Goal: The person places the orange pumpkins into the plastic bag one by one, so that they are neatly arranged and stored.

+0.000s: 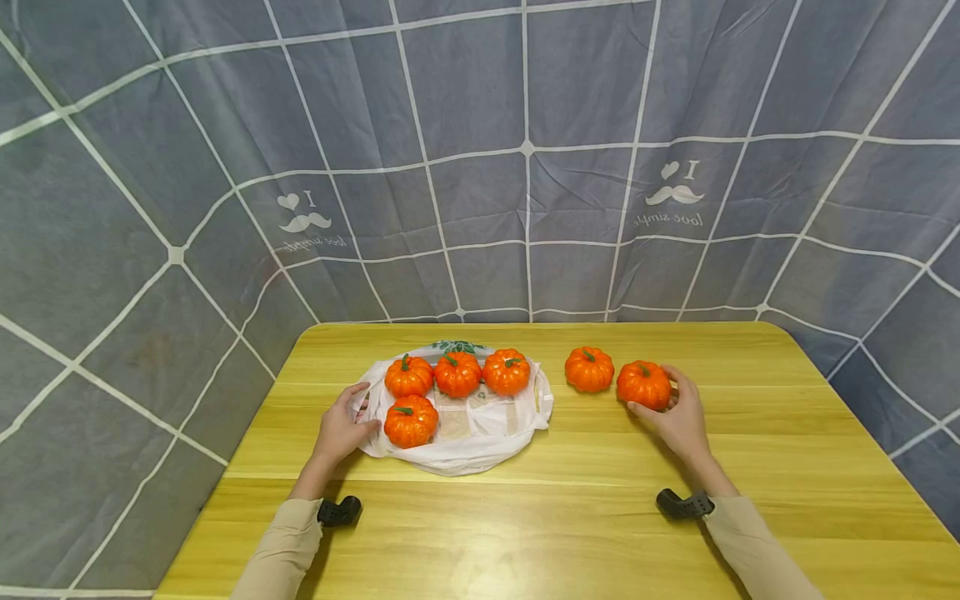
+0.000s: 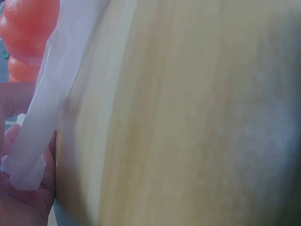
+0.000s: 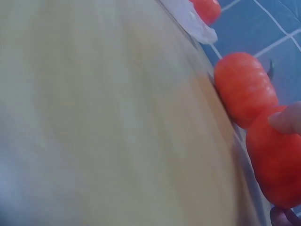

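In the head view my left hand [image 1: 342,427] is at the left edge of a white plastic bag [image 1: 472,454], its fingers and thumb curled around that edge. The left wrist view shows the bag's rim [image 2: 44,106] passing between them. Several small orange pumpkins with green stems sit on the bag, one front pumpkin [image 1: 411,422] close to the left thumb. My right hand [image 1: 684,421] grips another pumpkin [image 1: 643,385] at the right, thumb in front and fingers behind. Just left of it sits one more pumpkin [image 1: 588,369], which nearly touches it in the right wrist view.
A yellow wood-grain table [image 1: 510,533] with rounded far corners carries everything. Grey cloth with white lines [image 1: 480,200] hangs behind the table and along its sides. Black wrist devices [image 1: 340,511] are strapped to both forearms. Green print shows at the bag's far edge.
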